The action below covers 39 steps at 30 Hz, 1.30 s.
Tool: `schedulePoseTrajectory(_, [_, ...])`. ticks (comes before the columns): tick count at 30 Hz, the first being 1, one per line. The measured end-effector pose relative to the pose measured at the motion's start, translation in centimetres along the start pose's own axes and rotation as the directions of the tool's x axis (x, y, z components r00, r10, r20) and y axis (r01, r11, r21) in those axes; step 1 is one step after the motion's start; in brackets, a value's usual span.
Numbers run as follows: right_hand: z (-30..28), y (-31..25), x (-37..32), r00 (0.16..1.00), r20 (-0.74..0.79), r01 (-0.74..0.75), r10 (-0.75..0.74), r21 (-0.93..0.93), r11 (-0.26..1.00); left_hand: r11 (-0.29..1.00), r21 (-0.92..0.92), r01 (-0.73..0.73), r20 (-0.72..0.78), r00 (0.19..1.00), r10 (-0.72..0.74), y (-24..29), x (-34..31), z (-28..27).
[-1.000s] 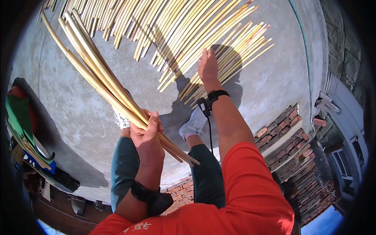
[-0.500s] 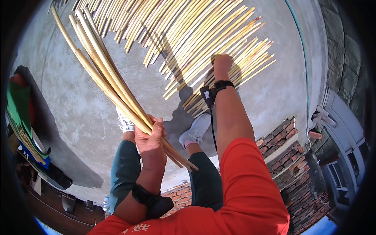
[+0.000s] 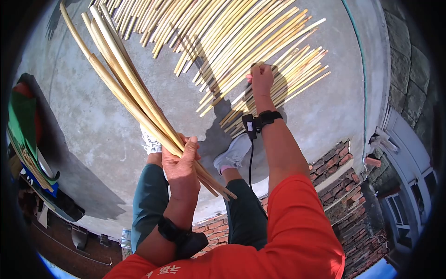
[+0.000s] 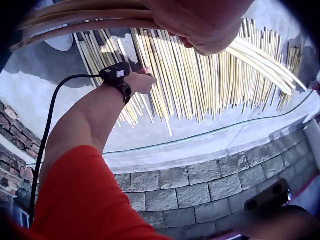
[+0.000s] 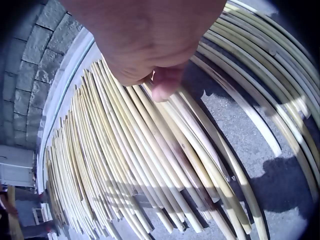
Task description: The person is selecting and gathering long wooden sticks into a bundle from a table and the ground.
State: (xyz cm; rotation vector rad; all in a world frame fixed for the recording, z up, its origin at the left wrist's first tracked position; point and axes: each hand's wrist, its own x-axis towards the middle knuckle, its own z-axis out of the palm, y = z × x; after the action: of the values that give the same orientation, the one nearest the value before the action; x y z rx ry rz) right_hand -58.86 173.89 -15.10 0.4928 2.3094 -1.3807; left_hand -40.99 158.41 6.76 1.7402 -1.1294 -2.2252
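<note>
In the head view my left hand [image 3: 181,162] grips a small bundle of long, pale peeled sticks [image 3: 134,100], which slants up to the left, its short ends over my right leg. My right hand [image 3: 262,81] is low over sticks laid side by side on the ground, fingers curled round one stick [image 3: 322,21] whose far end juts past its neighbours. That jutting end [image 4: 169,129] also shows in the left wrist view. In the right wrist view the thumb [image 5: 162,92] presses in among the sticks; the palm hides the grip itself.
Rows of loose sticks [image 3: 223,42] cover the grey concrete floor ahead. A green hose [image 3: 362,69] runs along the right side. White shoes [image 3: 232,153] stand close to the near sticks. Brickwork [image 3: 339,162] is at lower right, a green bag [image 3: 22,121] at far left.
My right hand has shifted slightly right and its fingers have curled in. One stick now juts out farther up and right. My left hand keeps its bundle.
</note>
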Motion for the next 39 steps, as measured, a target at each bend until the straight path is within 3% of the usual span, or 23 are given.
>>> schedulePoseTrajectory(2, [0.0,-2.2,-3.7,0.972,0.212,0.104,-0.102,0.001,0.995,0.999,0.023,-0.026,0.002,1.0,0.026,0.4,0.0,0.2])
schedulePoseTrajectory(4, [-0.4,-4.5,-8.2,0.862,0.465,0.233,-0.202,-0.01,0.973,0.998,0.047,-0.05,0.001,0.999,0.05,0.9,0.1,0.5])
schedulePoseTrajectory(7, [-1.5,-8.9,-14.4,0.566,0.78,0.356,-0.267,0.062,0.933,0.999,0.022,-0.025,-0.063,0.998,0.026,1.6,0.3,1.0])
schedulePoseTrajectory(9, [-1.8,-11.0,-16.6,0.344,0.892,0.405,-0.293,0.141,0.903,0.981,-0.196,0.01,0.008,1.0,-0.009,1.8,0.5,0.8])
schedulePoseTrajectory(10, [-1.8,-11.4,-16.6,0.342,0.893,0.406,-0.292,0.14,0.903,0.98,-0.198,0.01,0.008,1.0,-0.009,1.8,0.5,0.6])
schedulePoseTrajectory(12, [-2.0,-11.9,-16.6,0.257,0.963,0.137,-0.085,0.05,0.989,0.984,-0.171,0.042,0.016,0.999,-0.04,1.6,0.5,0.0])
schedulePoseTrajectory(13, [-1.8,-12.2,-15.6,0.183,0.983,0.207,-0.012,-0.027,0.978,0.981,-0.176,0.083,0.002,0.996,-0.084,1.6,0.5,-0.1])
schedulePoseTrajectory(14, [-1.2,-12.1,-14.2,0.179,0.984,0.21,-0.01,-0.028,0.977,0.98,-0.181,0.081,0.0,0.997,-0.083,1.6,0.6,-0.2])
schedulePoseTrajectory(16, [0.4,-11.0,-10.5,0.26,0.961,0.518,-0.098,-0.053,0.854,0.986,-0.159,0.045,-0.042,0.998,-0.052,1.4,0.8,-0.4])
schedulePoseTrajectory(18, [1.7,-8.1,-6.2,0.504,0.776,0.784,-0.38,-0.227,0.577,0.982,-0.186,0.03,-0.047,0.998,-0.039,1.0,1.0,-0.7])
schedulePoseTrajectory(19, [2.5,-6.5,-3.4,0.534,0.732,0.826,-0.423,-0.345,0.445,0.978,-0.206,0.018,-0.052,0.998,-0.03,1.0,1.2,-0.9])
schedulePoseTrajectory(20, [3.1,-5.0,-0.9,0.551,0.688,0.834,-0.471,-0.458,0.307,0.978,-0.209,0.014,-0.059,0.998,-0.027,1.1,1.2,-1.0])
schedulePoseTrajectory(22, [3.4,-2.5,2.0,0.605,0.695,0.781,-0.388,-0.613,0.119,0.952,-0.298,0.069,-0.039,0.996,-0.085,1.2,1.1,-0.7])
schedulePoseTrajectory(23, [3.4,-1.4,2.4,0.716,0.654,0.694,-0.246,-0.706,0.142,0.95,-0.294,0.106,-0.061,0.99,-0.129,1.8,1.1,-0.4])
schedulePoseTrajectory(26, [2.5,-0.5,1.0,0.788,0.579,0.606,-0.209,-0.789,0.103,0.941,-0.308,0.144,-0.097,0.979,-0.181,3.3,1.0,0.3])
schedulePoseTrajectory(28, [2.0,0.7,1.2,0.753,0.595,0.631,-0.279,-0.774,0.05,0.946,-0.284,0.154,-0.099,0.977,-0.189,3.2,1.0,0.0])
schedulePoseTrajectory(31, [2.0,0.7,2.3,0.719,0.428,0.66,-0.547,-0.667,0.346,0.979,-0.196,0.054,-0.084,0.994,-0.072,2.7,1.3,-0.6])
schedulePoseTrajectory(32, [2.3,0.1,2.9,0.716,0.433,0.665,-0.548,-0.663,0.345,0.981,-0.188,0.043,-0.077,0.995,-0.058,2.8,1.3,-0.6])
schedulePoseTrajectory(34, [3.6,-2.1,3.9,0.927,0.251,0.369,-0.279,-0.743,0.558,0.983,-0.179,0.029,-0.077,0.996,-0.043,2.9,1.5,-0.8])
schedulePoseTrajectory(35, [4.8,-2.8,4.6,0.962,0.124,0.26,-0.243,-0.683,0.682,0.982,-0.183,0.043,-0.073,0.996,-0.057,2.9,1.6,-0.9])
schedulePoseTrajectory(36, [5.8,-3.1,5.6,0.962,0.129,0.263,-0.242,-0.684,0.681,0.98,-0.189,0.058,-0.068,0.995,-0.072,2.9,1.6,-0.9])
schedulePoseTrajectory(38, [7.2,-3.6,7.3,0.997,0.054,0.08,-0.062,-0.432,0.898,0.978,-0.2,0.061,-0.084,0.993,-0.079,3.0,1.6,-0.9])
schedulePoseTrajectory(39, [7.7,-3.6,8.1,0.997,0.056,0.08,-0.062,-0.431,0.899,0.976,-0.208,0.061,-0.096,0.992,-0.082,3.1,1.7,-0.9])
